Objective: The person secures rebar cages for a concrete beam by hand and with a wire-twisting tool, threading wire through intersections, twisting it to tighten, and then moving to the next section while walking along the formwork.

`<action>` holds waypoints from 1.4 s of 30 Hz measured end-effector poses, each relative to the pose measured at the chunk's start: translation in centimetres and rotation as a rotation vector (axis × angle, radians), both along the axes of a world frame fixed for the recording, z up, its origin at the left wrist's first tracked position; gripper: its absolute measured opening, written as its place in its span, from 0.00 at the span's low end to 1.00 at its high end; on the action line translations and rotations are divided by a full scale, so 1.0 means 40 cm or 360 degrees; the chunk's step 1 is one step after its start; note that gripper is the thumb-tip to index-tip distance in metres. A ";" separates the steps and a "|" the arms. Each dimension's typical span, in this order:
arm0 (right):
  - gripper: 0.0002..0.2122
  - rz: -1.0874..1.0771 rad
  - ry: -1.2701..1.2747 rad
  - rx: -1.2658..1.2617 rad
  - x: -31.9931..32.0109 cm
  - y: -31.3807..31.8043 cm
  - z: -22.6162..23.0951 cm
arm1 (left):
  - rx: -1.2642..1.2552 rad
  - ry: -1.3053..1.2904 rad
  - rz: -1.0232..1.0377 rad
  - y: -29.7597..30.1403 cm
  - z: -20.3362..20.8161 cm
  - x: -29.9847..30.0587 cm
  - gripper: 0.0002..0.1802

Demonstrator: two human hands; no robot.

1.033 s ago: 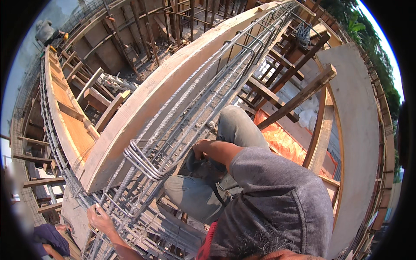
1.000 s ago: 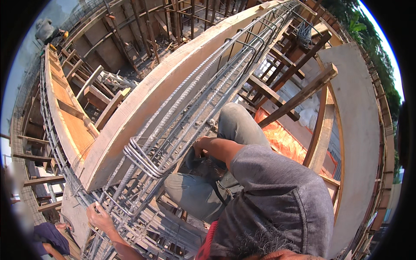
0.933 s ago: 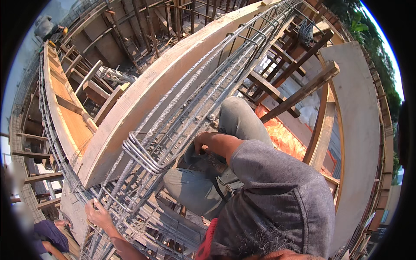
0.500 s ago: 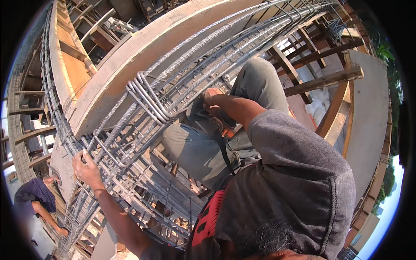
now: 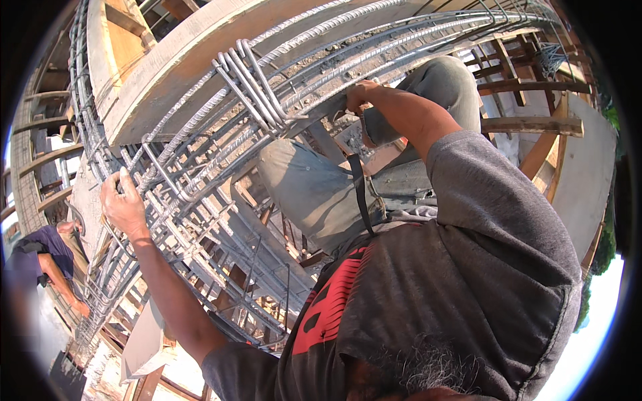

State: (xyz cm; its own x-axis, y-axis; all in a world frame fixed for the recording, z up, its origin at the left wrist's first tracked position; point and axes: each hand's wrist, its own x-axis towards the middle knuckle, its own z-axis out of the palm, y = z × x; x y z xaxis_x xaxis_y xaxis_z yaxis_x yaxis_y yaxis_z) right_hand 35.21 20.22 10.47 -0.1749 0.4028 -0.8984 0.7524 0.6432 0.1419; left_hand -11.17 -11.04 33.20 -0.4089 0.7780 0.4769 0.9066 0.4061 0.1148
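My left hand (image 5: 126,206) rests at the steel rebar cage (image 5: 170,177), thumb and forefinger raised and apart. Its other fingers are partly hidden; I see nothing held in it. Stretched out past my knee, my right hand (image 5: 360,95) is curled near the inner edge of the formwork. What its fingers close on is hidden. A cluster of bent stirrups (image 5: 253,87) hangs round the long ribbed bars (image 5: 321,30) between the two hands. One more bent stirrup (image 5: 162,170) sits on the cage beside my left hand.
A curved plywood formwork board (image 5: 157,93) runs along the bars. Timber beams (image 5: 531,125) jut out at the right. My bent knees (image 5: 294,180) are close to the cage. At the lower left another person (image 5: 50,257) reaches toward the bars. Gaps open between the bars below.
The view has shifted, so the cage and my legs sit differently in it. My right arm reaches farther out, its hand still curled. My left hand stays by the same bars.
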 end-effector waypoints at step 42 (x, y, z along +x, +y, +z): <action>0.13 0.0847 -0.0080 0.0300 0.134 0.064 0.068 | 0.0189 0.0039 -0.0050 -0.006 0.011 0.000 0.10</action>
